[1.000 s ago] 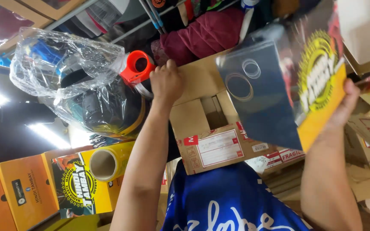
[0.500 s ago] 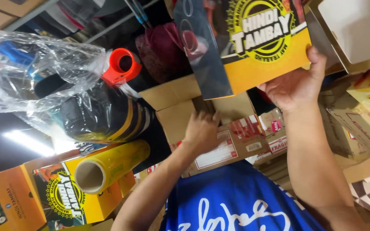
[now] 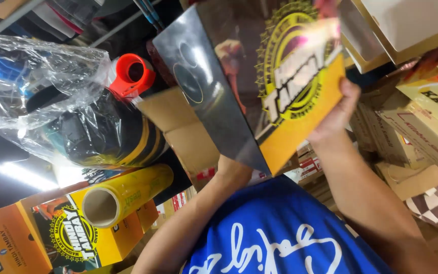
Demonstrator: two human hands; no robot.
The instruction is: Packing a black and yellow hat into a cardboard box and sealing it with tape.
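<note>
Head view: a person holds a big flat box up in front of a blue shirt (image 3: 280, 233).
Box: the black and yellow box (image 3: 259, 86) is shiny. It is tilted, with its yellow end low and to the right.
Right hand: the right hand (image 3: 338, 109) grips the yellow end of the box. The thumb side presses on the front. The fingers curl round the edge to the back, out of sight.
Left hand: the left arm (image 3: 204, 208) goes up behind the low corner of the box. The hand is hidden there, so I cannot tell if its fingers are spread or shut.
Just past the fingers: a brown carton (image 3: 188, 137) with open flaps sits right behind the box.
Far from the fingers, to the left: an orange tape holder (image 3: 130, 76), a clear plastic bag (image 3: 31, 76) and a yellow roll of wrap (image 3: 122, 195).
Far from the fingers, low and left: more orange and yellow boxes (image 3: 41, 238).
Near the right fingers: a pile of tan boxes (image 3: 432, 111) is close by on the right.
Holding it well: the box looks slippery, I think. A hand on each end and a firm squeeze would stop it sliding. The low corner should stay off the carton flaps.
</note>
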